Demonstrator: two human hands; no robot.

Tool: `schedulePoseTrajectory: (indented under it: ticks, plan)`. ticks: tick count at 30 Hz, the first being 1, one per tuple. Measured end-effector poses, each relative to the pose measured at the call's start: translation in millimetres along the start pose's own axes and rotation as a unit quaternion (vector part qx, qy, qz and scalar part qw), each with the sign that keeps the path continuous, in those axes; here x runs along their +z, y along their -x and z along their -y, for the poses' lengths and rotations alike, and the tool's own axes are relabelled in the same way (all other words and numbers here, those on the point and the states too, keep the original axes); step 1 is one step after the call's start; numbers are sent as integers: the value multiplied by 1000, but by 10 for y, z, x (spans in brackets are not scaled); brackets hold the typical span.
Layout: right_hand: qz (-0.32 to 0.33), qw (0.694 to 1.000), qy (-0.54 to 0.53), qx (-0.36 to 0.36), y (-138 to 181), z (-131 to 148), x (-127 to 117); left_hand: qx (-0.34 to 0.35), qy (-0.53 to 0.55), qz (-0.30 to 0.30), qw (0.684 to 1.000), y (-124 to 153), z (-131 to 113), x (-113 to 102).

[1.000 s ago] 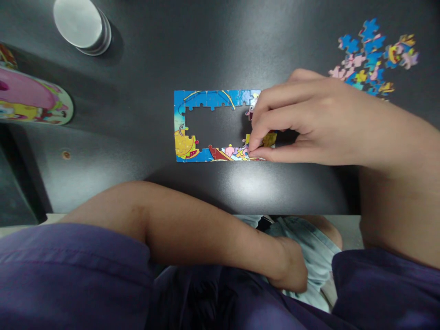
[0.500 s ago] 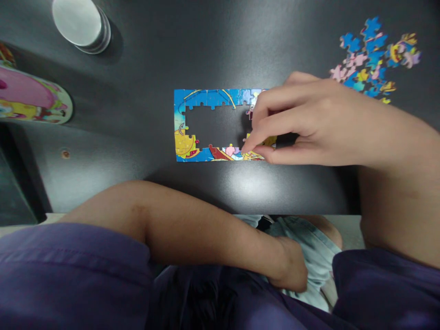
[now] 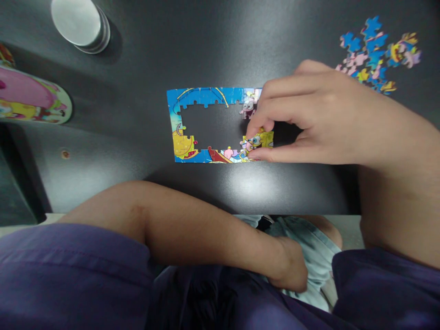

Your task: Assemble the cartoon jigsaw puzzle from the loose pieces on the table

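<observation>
**Fitting a piece at the right end of the puzzle frame**

Landmark: the partly assembled jigsaw puzzle, a rectangular border of joined pieces with an open dark middle, lying flat on the black table.

Far left of the puzzle, at the table's edge: a colourful printed lid or tin, pink and yellow, only partly in view. Up and left of the puzzle, well apart from it: a round metal can, upright, seen from above.

Below the puzzle, off the table: the left forearm crosses the lap, and the left hand rests against the clothing. It appears loosely curled; I cannot tell whether it holds anything.

At the puzzle's right end: the right hand lies over the frame's right side. Thumb and forefinger are drawn together in a pinch on a yellow puzzle piece, which sits just above the bottom border and touches it. The other fingers curl over the top border. The frame's right edge is hidden under the hand.

Up and right of the puzzle, well apart: a heap of loose puzzle pieces, blue, pink and yellow.

Judgement: the step in hand is seating the yellow piece into the lower right part of the border. The next move calls for aligning its tabs with the neighbours, then pressing flat without shifting the frame, which lies unanchored on a smooth table.
</observation>
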State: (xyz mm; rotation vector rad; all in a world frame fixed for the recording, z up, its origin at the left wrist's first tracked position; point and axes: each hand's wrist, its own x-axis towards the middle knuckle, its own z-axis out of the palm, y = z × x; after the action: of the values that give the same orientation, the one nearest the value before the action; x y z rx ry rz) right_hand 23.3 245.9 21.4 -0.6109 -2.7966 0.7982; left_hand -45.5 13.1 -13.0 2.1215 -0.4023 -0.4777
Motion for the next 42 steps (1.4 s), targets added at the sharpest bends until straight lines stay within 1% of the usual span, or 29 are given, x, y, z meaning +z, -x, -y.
schedulePoseTrajectory:
  ticks: [3, 6, 10, 14, 16, 18, 22, 23, 25, 27, 30, 33, 36, 42]
  plan:
    - [-2, 1000, 2, -16, 3, 1, -20, -3, 8, -17, 1000, 9, 3, 18]
    - [2, 1000, -1, -30, 9, -21, -19, 5, 13, 4, 1000, 28, 7, 0]
    - [8, 1000, -1, -23, 22, -39, 6, 4, 9, 2, 1000, 61, -6, -65]
    - [1, 1000, 4, -27, 25, -21, 29, 12, 0, 37, 999, 100, -18, -153]
    - [2, 1000, 1, -31, 22, -8, 28, 9, -2, 42, 999, 92, -10, -147]
    - [1, 999, -2, -33, 17, 1, 20, 5, 5, 20, 1000, 49, 3, -76]
    - [7, 1000, 0, -26, -7, 24, 5, -5, 24, -63, 998, -102, 22, 171]
    - [9, 1000, 2, -20, -16, 36, 1, -6, 25, -75, 997, -132, 21, 217]
    - [15, 1000, 1, -3, -33, 69, -7, -8, 25, -71, 997, -156, 16, 250]
    - [18, 1000, -5, 12, -48, 107, -16, -10, 17, -47, 999, -127, 10, 200]
    - [23, 999, -23, 31, -66, 152, -31, 2, 3, -2, 1000, -16, 6, 35]
    - [28, 997, -44, 50, -85, 180, -45, 19, -8, 26, 999, 91, 5, -105]
    - [38, 996, -54, 59, -97, 192, -55, 21, -21, 24, 999, 136, 5, -145]
    - [27, 997, -62, 34, -85, 170, -28, 35, -34, 22, 999, 124, 33, -137]
